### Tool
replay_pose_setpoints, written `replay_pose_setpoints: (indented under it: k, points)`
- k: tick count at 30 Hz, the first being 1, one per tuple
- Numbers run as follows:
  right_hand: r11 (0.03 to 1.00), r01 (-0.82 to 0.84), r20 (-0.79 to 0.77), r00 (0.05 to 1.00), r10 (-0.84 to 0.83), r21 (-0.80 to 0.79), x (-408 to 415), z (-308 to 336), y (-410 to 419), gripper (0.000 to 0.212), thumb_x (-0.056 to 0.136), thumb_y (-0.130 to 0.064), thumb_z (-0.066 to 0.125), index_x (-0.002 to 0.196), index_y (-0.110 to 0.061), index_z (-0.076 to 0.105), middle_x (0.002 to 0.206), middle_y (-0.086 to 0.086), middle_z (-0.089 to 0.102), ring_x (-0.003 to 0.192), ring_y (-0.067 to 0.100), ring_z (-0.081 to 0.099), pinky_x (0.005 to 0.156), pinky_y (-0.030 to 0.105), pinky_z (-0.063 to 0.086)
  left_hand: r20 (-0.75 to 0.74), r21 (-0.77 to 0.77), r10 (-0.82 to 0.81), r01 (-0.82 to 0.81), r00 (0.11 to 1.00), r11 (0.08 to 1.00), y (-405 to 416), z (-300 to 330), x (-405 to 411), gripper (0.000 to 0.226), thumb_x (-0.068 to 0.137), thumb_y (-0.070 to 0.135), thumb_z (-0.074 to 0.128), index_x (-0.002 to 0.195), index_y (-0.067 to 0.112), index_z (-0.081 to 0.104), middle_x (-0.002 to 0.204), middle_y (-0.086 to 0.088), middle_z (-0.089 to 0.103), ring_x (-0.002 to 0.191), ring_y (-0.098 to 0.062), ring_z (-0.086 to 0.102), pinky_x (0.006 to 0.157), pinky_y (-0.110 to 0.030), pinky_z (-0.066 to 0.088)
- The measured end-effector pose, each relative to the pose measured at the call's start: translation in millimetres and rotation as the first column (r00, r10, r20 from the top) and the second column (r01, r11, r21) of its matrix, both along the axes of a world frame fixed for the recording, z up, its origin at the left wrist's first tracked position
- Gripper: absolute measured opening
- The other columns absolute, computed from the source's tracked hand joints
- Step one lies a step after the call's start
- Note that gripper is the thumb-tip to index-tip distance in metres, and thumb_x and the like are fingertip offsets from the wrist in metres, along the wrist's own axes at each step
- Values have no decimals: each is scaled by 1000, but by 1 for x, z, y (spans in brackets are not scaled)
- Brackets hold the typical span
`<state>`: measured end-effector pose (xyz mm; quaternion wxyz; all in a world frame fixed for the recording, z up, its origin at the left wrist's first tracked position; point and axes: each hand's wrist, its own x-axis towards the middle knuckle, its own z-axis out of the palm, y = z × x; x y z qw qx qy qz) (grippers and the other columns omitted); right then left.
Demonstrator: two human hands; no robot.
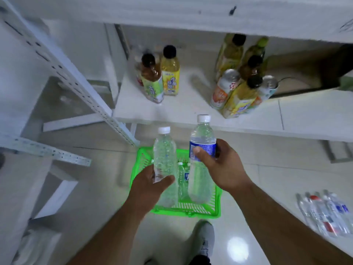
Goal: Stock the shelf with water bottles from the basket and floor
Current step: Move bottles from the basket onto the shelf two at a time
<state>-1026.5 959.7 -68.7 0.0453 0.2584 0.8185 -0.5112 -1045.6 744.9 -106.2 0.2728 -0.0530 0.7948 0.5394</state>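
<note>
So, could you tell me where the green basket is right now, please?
The green basket sits on the floor at lower centre of the head view, below both hands and their water bottles, in front of the white shelf.

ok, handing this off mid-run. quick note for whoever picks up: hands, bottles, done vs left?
Left hand: grips an unlabelled water bottle near its base, upright above the green basket.
Right hand: grips a blue-label water bottle at the label, upright, just in front of the shelf.
Basket on the floor holds at least one more small bottle. A further cluster of floor bottles lies at the right.
Done: no water bottles clearly visible on the shelf; only tea and juice drinks and cans there.
Left: place both held bottles, probably in the open middle gap, then empty the basket and the floor pile.
</note>
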Motion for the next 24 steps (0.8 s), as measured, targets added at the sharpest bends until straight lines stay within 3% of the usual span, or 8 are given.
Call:
replay_pose_setpoints:
  k: [3, 5, 10, 13, 15, 21, 24]
  points:
    - [999, 34, -99, 994, -35, -13, 14, 83, -14, 27, 85, -46, 73, 103, -27, 70, 90, -14, 74, 82, -5, 66, 73, 15, 48, -12, 47, 12, -12, 1000, 999, -18, 77, 9, 18, 78, 17, 81, 94, 21, 73, 86, 10, 77, 80, -3, 72, 72, -16, 51]
    - [997, 56, -149, 987, -63, -47, 27, 136, -26, 25, 85, -42, 74, 104, -26, 71, 92, -13, 75, 86, 0, 69, 77, 24, 51, -41, 71, -6, 9, 999, 997, -31, 128, 21, 22, 79, 11, 80, 97, 20, 74, 90, 7, 78, 84, -7, 73, 75, -16, 54]
    - [995, 55, -265, 961, -75, -83, 58, 248, -57, 30, 81, -36, 80, 107, -26, 70, 95, -13, 75, 89, 2, 69, 78, 22, 52, -175, 98, -73, 91, 982, 991, -59, 236, 47, 26, 78, 5, 78, 99, 19, 73, 93, 6, 78, 89, -11, 73, 77, -19, 53]
    - [998, 24, -328, 944, -43, -62, 75, 315, -72, 31, 81, -35, 80, 109, -27, 70, 96, -15, 75, 89, -2, 68, 74, 15, 51, -245, 131, -80, 115, 966, 985, -75, 299, 61, 26, 78, 9, 80, 99, 21, 73, 93, 8, 78, 89, -7, 72, 73, -13, 52]
    - [999, 5, -374, 927, -17, -32, 82, 355, -79, 30, 81, -36, 79, 109, -26, 70, 97, -14, 75, 89, -2, 68, 77, 18, 52, -272, 168, -63, 112, 960, 980, -82, 337, 67, 26, 77, 9, 81, 99, 21, 72, 94, 9, 78, 88, -4, 72, 73, -12, 50]
    - [1000, 0, -466, 885, -9, -20, 90, 430, -86, 29, 81, -40, 79, 106, -29, 70, 93, -11, 75, 85, 2, 70, 78, 27, 56, -358, 197, -30, 106, 933, 975, -88, 402, 74, 30, 76, 7, 82, 103, 17, 71, 97, 4, 78, 94, -13, 73, 91, -35, 55]
    - [999, -27, -482, 876, 10, -28, 86, 447, -80, 36, 80, -44, 78, 111, -29, 69, 97, -11, 75, 89, 3, 71, 81, 31, 58, -390, 217, 5, 87, 921, 972, -81, 418, 71, 30, 76, 6, 82, 101, 16, 71, 96, 4, 78, 93, -12, 73, 91, -36, 55]
